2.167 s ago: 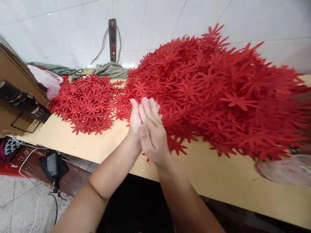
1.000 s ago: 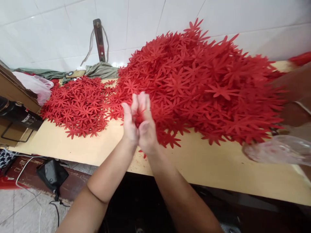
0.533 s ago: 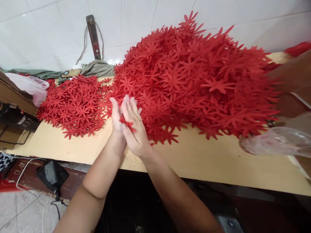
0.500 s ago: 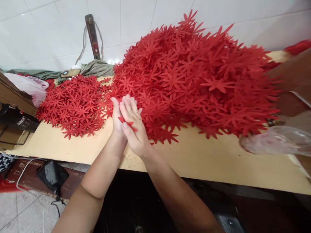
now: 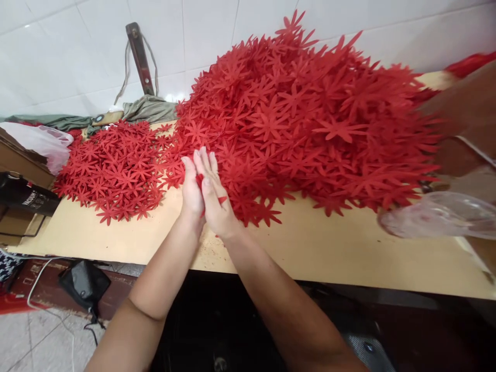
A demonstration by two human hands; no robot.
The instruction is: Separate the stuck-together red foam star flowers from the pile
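My left hand (image 5: 191, 191) and my right hand (image 5: 217, 201) are pressed palm to palm above the table. Between them is a red flower-shaped piece (image 5: 200, 181), mostly hidden, with bits of red showing between the palms and by the right fingers. Both hands have their fingers fairly straight, pointing away from me. Behind and to the right of them rises a large pile of red flower-shaped pieces (image 5: 294, 124). A smaller, lower pile (image 5: 116, 170) of similar pieces lies to the left.
The pale table (image 5: 310, 248) carries red specks near its front edge. A black vacuum flask (image 5: 29, 194) and a white plastic bag (image 5: 48, 144) are at the left. Clear plastic (image 5: 442, 214) lies at the right. Green cloth (image 5: 149, 108) lies along the tiled wall.
The hands are still together but more upright and edge-on. Less of the red piece shows on top of the palms; more sits between them. The view has shifted slightly.
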